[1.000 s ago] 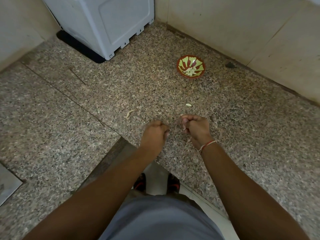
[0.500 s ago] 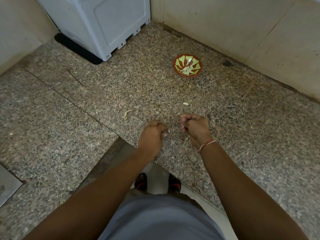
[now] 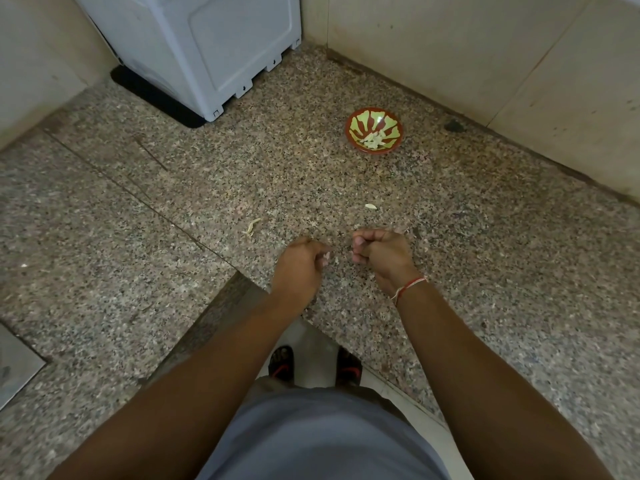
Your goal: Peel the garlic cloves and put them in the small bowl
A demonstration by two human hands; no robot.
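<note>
A small red bowl [image 3: 350, 130] with a green pattern stands on the speckled stone counter near the back wall and holds several peeled garlic cloves [image 3: 373, 140]. My left hand [image 3: 299, 268] is closed, its fingertips pinching a small pale scrap of garlic peel [image 3: 335, 260]. My right hand [image 3: 382, 254], a thread on its wrist, is curled into a fist a few centimetres to the right, with a garlic clove mostly hidden inside its fingers. Both hands hover well in front of the bowl. One loose clove [image 3: 370, 206] lies on the counter between my right hand and the bowl.
A strip of peel [image 3: 252, 226] lies on the counter left of my hands. A white appliance [image 3: 207, 46] stands at the back left on a dark mat. Tiled walls close the back and right. The counter edge runs just under my forearms.
My hands have stayed close together in about the same place. The pale bit seen at my right fingertips is now hidden, and a scrap shows at my left fingertips.
</note>
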